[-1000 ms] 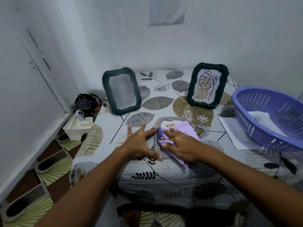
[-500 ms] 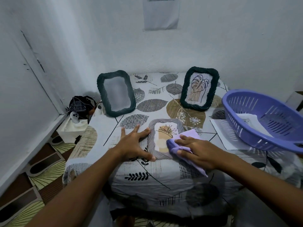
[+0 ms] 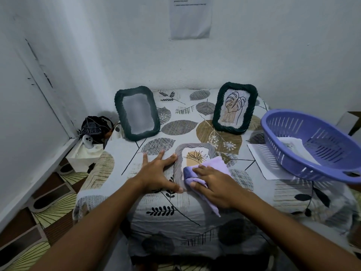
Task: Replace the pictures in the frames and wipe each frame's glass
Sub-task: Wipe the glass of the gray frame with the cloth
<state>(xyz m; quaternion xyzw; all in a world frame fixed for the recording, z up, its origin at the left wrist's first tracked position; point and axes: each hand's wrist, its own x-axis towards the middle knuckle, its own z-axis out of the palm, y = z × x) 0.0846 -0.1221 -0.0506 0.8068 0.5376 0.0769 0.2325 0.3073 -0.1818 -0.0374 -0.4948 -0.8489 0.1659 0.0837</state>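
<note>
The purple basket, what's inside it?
Inside the purple basket lies a white sheet of paper with a faint print. Its near wall covers the rest, so anything else inside cannot be seen.

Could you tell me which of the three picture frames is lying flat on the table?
The grey frame nearest the person, under the purple cloth; both dark green frames stand upright behind it.
</note>
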